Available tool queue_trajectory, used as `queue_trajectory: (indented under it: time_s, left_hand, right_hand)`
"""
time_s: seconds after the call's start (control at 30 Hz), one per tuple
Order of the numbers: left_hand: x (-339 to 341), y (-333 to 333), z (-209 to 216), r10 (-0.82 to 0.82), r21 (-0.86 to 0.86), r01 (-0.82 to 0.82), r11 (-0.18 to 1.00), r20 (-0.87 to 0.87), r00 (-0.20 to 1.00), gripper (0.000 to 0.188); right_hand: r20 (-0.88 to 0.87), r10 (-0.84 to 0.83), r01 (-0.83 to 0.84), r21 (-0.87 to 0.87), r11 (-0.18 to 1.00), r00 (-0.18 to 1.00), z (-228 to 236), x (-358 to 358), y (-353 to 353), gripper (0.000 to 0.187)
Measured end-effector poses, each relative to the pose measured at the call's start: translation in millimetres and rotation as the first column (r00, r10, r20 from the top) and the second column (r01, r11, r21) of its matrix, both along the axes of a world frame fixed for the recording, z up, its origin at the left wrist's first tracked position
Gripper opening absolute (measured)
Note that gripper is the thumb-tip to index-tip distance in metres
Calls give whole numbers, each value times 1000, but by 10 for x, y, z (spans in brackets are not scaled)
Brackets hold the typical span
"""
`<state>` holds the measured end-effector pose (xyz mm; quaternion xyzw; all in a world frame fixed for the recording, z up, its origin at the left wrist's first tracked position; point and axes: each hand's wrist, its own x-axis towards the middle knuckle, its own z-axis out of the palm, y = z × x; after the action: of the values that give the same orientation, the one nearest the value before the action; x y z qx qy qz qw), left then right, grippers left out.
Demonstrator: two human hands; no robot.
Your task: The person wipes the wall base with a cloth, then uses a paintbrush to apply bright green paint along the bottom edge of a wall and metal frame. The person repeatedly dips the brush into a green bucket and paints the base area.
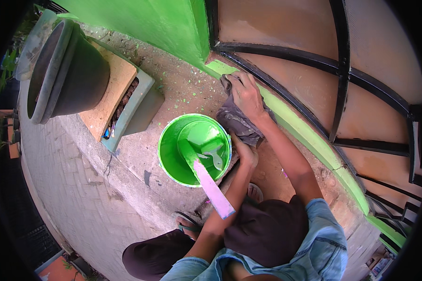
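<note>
A dark grey-brown rag (pixel 239 114) lies bunched against the light green ledge (pixel 286 117) at the wall's foot. My right hand (pixel 248 96) presses down on it, fingers bent over its upper part. Lower down, my left hand (pixel 244 151) is at the rag's bottom end, right beside the bucket's rim; rag and rim hide most of its fingers. The bucket (pixel 162 154) is smeared with bright green paint inside. A flat pink stick (pixel 211 187) with a green-coated end leans out of it toward me. Inside lies a paint-covered tool with a pale handle (pixel 215 159), its kind unclear.
Left of the bucket, a large dark plant pot (pixel 82 75) rests on a board (pixel 115 70) over a grey-green planter (pixel 138 110). A black metal frame (pixel 286 56) stands along the right. Green flecks dot the concrete ground (pixel 173 89); brick paving (pixel 75 168) lies beyond.
</note>
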<state>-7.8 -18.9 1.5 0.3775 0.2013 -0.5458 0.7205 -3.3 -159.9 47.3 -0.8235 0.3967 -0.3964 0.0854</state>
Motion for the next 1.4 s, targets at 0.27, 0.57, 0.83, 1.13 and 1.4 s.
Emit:
queue_trajectory:
  time_s: [0.27, 0.57, 0.83, 1.13, 1.4]
  left_hand:
    - [122, -264, -182, -119, -98, 117, 988, -9, 993, 76]
    - [-35, 604, 336, -694, -238, 687, 687, 67, 717, 92]
    - [605, 1256, 664, -990, 35, 999, -31, 133, -35, 64]
    - [2420, 1852, 1223, -867, 556, 758, -342, 126, -483, 59]
    - [2812, 2111, 3015, -613, 996, -71, -49, -86, -785, 75]
  right_hand:
    - [-160, 336, -271, 328, 905, 928, -175, 237, -347, 30]
    - [51, -6, -38, 821, 570, 999, 929, -947, 885, 26]
    - [-226, 347, -156, 590, 792, 910, 1641, -683, 1255, 30]
    - [-597, 731, -403, 611, 681, 330, 1430, 491, 1132, 32]
    - [-751, 656, -256, 620, 742, 81, 1169, 704, 1131, 31]
